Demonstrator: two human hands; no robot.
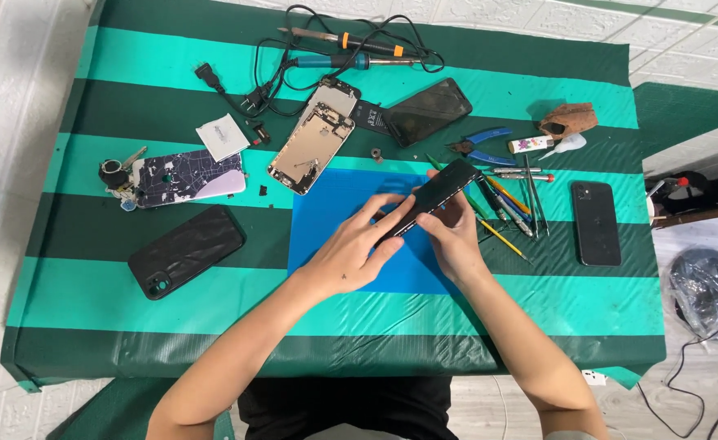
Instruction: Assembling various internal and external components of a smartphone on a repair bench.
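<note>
Both my hands hold a black phone (443, 189) tilted on its edge above a blue work mat (326, 212). My left hand (357, 248) grips its lower left end from the near side. My right hand (450, 231) clasps the same phone from the right, fingers along its near edge. Just beyond the mat lies an opened phone body (312, 140) with bare gold-coloured insides. A black screen panel (429, 111) rests beside that body.
The table has a green striped cover (212, 310). On the left lie a black phone case (186, 250) and a patterned case (186, 177). Screwdrivers and tweezers (513, 195), blue pliers (483, 147) and another black phone (596, 222) sit on the right. Two soldering irons (351, 50) with cables lie at the back.
</note>
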